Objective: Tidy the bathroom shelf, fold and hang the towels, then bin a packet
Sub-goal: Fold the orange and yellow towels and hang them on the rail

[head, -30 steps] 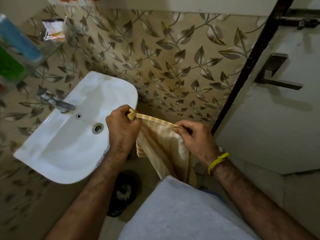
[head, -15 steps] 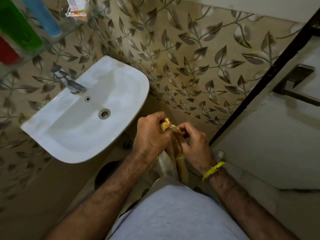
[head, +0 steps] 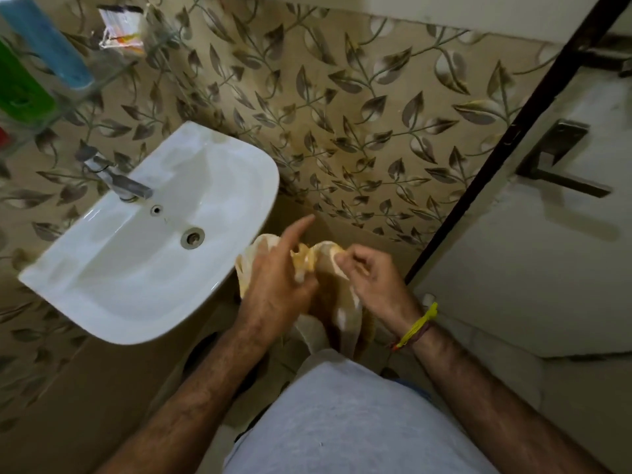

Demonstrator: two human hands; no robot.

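A yellow-and-white striped towel (head: 338,302) hangs bunched between both hands, just right of the sink. My left hand (head: 273,285) grips its left side with the index finger pointing up and away. My right hand (head: 372,275) pinches the towel's top edge, a yellow thread band on its wrist. A glass shelf (head: 102,80) at top left carries a blue bottle (head: 48,46), a green bottle (head: 20,87) and a white packet (head: 121,29).
A white wall-mounted sink (head: 102,292) with a chrome tap (head: 119,179) fills the left. Leaf-patterned tiles cover the wall. A white door with a dark handle (head: 561,162) stands at the right. My grey-clad leg (head: 342,422) is below; a dark bin (head: 205,350) shows under the sink.
The towel was stretched flat between both hands, then the hands came together and bunched it. My left index finger now sticks out. The view has tilted slightly.
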